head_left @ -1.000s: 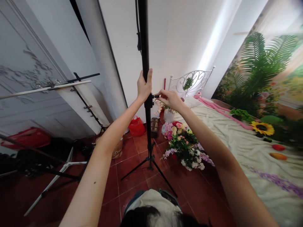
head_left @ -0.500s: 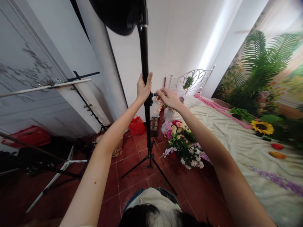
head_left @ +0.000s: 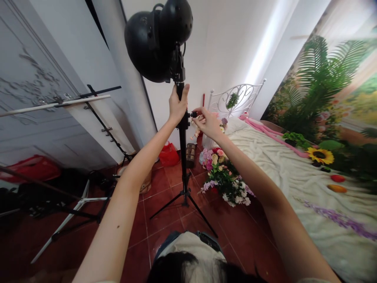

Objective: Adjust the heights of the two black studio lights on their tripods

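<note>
A black light stand stands upright in front of me on spread tripod legs. On its top sits a black lamp head, rounded and bulky. My left hand is wrapped round the upper tube just beneath the lamp. At the collar, a small black knob sticks out to the right. My right hand has its thumb and fingertips curled at this knob, pinching its outer end; part of the grip is hidden by the fingers.
Artificial flowers stand on the red tiles right of the stand. A bed with a cream blanket fills the right side. To the left are a white tripod leg and a clamp-hung backdrop bar. A red bag lies behind the stand.
The lamp head has come down, with the upper tube sliding into the stand, and now shows nearly whole. My left hand stays just below it; my right fingers have shifted slightly at the knob.
</note>
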Motion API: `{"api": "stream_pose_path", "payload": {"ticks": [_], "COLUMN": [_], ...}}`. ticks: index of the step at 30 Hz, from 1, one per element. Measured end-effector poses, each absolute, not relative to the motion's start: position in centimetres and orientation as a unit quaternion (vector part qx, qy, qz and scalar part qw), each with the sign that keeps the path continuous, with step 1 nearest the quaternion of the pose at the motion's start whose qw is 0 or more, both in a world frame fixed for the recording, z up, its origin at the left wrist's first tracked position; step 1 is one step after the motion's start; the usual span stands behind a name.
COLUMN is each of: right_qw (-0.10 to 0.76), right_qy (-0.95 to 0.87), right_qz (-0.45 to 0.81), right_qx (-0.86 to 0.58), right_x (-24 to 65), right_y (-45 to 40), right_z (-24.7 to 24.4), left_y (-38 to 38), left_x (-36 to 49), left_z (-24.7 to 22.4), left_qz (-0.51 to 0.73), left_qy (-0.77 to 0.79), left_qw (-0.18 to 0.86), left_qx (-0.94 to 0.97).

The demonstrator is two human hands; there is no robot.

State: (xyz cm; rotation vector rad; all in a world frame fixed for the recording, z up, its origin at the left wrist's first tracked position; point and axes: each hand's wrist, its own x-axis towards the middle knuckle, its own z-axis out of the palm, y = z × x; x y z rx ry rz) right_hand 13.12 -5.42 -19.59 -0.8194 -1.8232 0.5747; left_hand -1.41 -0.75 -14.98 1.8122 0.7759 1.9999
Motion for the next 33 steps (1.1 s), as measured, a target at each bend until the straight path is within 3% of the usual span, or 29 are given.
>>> {"api": "stream_pose_path", "payload": {"ticks": [9, 20, 33], "right_qw": [0.527, 0.567, 0.572], "right_qy": [-0.783, -0.718, -0.573], "right_qz": [0.153, 0.286, 0.496], "right_qx": [-0.294, -0.285, -0.312], "right_x": [13.6, 12.0, 10.1], "right_y": [-5.2, -3.9, -3.0], "right_z": [-20.5, -21.0, -20.4], "left_y": [-1.3, -2.5, -2.9], "left_x": [-1.4, -1.9, -2.5], "left_z": [-15.5, -19.2, -19.2], "left_qz": [0.679, 0.669, 0.644], "left_qy": [0.323, 0.367, 0.381], "left_qw": [0.159, 0.15, 0.144], "left_qx": [0.64, 0.629, 0.648]}}
